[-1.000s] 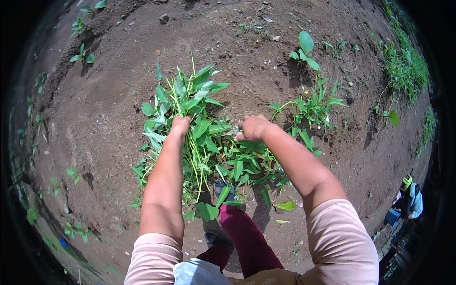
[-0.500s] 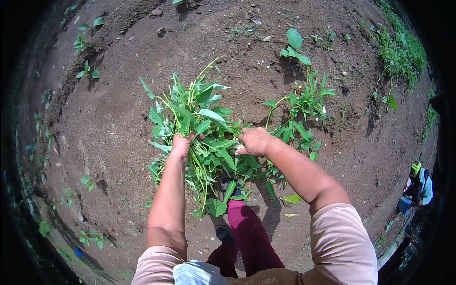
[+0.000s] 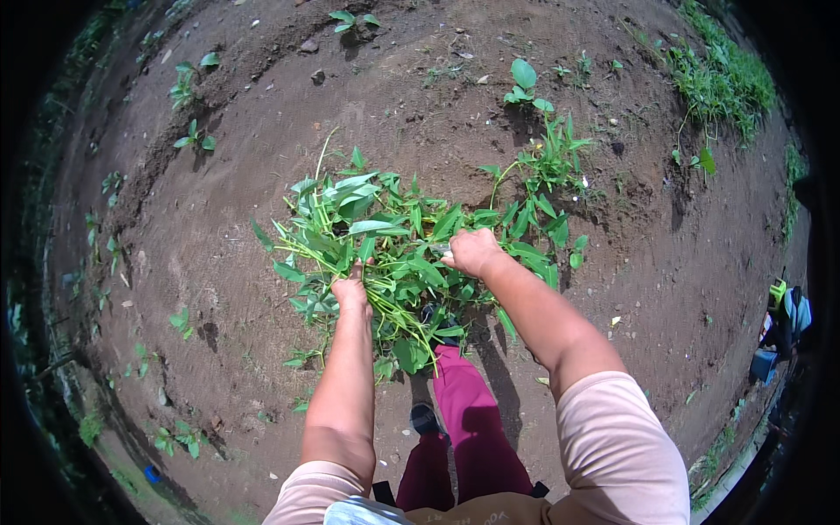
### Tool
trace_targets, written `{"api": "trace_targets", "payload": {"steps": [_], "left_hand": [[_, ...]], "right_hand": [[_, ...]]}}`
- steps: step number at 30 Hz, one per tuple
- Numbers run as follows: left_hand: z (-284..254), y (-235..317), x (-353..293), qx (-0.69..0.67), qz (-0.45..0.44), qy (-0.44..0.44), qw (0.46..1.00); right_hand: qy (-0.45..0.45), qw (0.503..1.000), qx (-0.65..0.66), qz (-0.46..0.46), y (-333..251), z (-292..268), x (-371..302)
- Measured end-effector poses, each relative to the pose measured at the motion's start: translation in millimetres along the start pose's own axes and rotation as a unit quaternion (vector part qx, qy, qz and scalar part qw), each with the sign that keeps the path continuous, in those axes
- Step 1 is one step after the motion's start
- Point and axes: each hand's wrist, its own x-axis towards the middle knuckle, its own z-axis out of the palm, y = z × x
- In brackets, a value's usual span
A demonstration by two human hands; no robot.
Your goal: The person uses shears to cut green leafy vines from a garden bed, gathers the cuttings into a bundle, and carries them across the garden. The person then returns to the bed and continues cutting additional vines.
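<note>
Brown soil (image 3: 227, 280) makes the whole ground, and nearest on it stand the person's legs in maroon trousers (image 3: 471, 398). Just beyond the feet, the left hand (image 3: 351, 291) has its fingers closed around a bundle of green leafy stems (image 3: 332, 241), which fans out on both sides of it, while the right hand (image 3: 476, 252), near to this bundle, keeps its fingers curled on a small pale object (image 3: 446, 251), mostly hidden. Farther away grow a leafy plant (image 3: 553, 157) and, toward the upper right, thick grass (image 3: 722, 83).
</note>
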Motion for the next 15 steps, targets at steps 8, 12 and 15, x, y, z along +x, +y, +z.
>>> {"api": "trace_targets", "payload": {"steps": [8,12,15], "left_hand": [[-54,92,-46,-0.038,0.012,0.013,0.999],[-84,157,-92,-0.024,0.039,-0.003,0.999],[-104,184,-133,-0.019,0.087,-0.039,0.995]], "right_hand": [[-0.049,0.915,0.383,0.117,22,53,-91],[-0.219,0.933,0.254,0.131,20,95,-173],[-0.248,0.947,0.169,0.111,13,113,-240]]}}
